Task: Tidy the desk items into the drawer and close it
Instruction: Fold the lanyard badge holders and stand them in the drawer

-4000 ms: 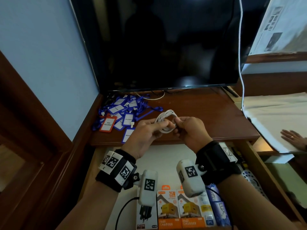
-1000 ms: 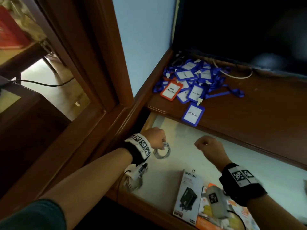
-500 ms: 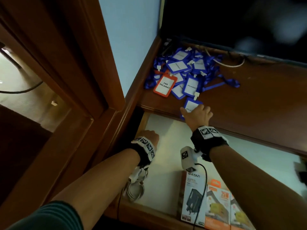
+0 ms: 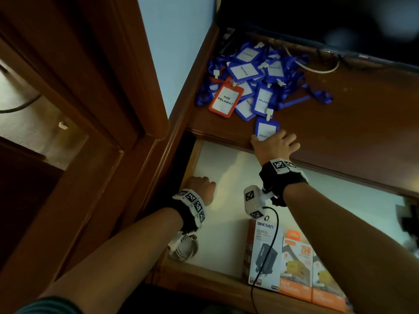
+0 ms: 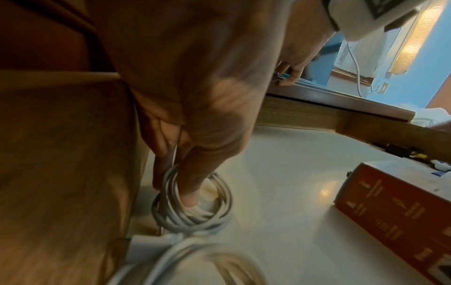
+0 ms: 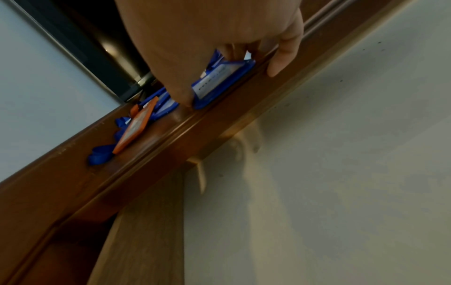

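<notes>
The drawer stands pulled out under the wooden desk top. My left hand is inside it by the left wall, pinching a small coil of white cable that rests on the drawer floor. My right hand reaches over the desk's front edge. Its thumb and fingers hold the nearest blue badge holder. A pile of blue badge holders with lanyards and one orange badge holder lies behind it in the desk's left corner.
A second white cable bundle lies in the drawer's front left corner. Boxed chargers stand along the drawer's front. A dark screen rises at the back of the desk, a white cable under it. A wooden frame borders the left.
My right hand left the drawer, went up to the desk edge and took hold of the nearest blue badge holder. My left hand carried the cable coil from the desk into the drawer's left side.
</notes>
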A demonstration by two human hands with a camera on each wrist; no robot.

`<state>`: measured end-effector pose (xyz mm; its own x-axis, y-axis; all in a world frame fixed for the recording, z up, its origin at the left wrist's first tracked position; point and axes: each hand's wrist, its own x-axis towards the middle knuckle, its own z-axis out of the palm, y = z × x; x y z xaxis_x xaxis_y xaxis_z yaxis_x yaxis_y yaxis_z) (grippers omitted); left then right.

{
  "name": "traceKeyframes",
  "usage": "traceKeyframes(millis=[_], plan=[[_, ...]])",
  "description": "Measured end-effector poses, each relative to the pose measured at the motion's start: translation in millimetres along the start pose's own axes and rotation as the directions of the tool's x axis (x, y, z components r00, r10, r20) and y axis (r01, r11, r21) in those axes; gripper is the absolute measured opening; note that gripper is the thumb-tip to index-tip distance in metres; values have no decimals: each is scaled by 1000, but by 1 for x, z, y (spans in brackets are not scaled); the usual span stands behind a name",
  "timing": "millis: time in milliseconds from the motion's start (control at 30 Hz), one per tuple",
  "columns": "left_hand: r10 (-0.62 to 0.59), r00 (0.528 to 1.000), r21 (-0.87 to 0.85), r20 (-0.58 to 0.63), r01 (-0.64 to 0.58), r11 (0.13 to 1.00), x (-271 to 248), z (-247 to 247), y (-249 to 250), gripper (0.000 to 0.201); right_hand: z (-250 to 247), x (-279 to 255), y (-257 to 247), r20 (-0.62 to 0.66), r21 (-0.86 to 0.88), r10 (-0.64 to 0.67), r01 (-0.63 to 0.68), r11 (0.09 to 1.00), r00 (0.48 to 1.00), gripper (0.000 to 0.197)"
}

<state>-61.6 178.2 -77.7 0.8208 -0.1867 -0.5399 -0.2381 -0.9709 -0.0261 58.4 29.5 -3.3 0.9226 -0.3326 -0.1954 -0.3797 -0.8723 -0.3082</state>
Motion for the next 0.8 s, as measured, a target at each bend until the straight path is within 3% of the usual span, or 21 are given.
traceKeyframes(millis=[233, 400, 467, 567, 633, 733, 800], plan=[[-63, 998, -27, 4, 63, 998, -6, 9, 10, 34, -16, 13, 17, 97, 138, 111, -124, 983, 989, 101], [-93, 996, -68, -3, 93, 993, -14, 16, 16, 33, -12, 3, 41, 86, 255, 174, -190, 948, 981, 91], [-113, 994, -126, 2, 113, 986, -19, 11, 17, 35, -13, -2, 48, 121, 380, 221, -251, 890, 968, 89], [-173, 982, -298, 73, 187, 936, -21, -3, 17, 41, -14, -10, 55, 273, 593, 259, -374, 713, 927, 87], [-210, 974, -446, 89, 227, 866, -21, -23, 19, 47, -14, -17, 60, 336, 695, 218, -397, 600, 916, 86], [-330, 938, -702, -105, 165, 692, -21, -62, 24, 52, -27, -32, 67, 376, 736, 66, -341, 585, 924, 58], [-372, 877, -795, -304, -18, 607, -19, -91, 28, 52, -42, -41, 73, 399, 717, -34, -288, 635, 916, 52]])
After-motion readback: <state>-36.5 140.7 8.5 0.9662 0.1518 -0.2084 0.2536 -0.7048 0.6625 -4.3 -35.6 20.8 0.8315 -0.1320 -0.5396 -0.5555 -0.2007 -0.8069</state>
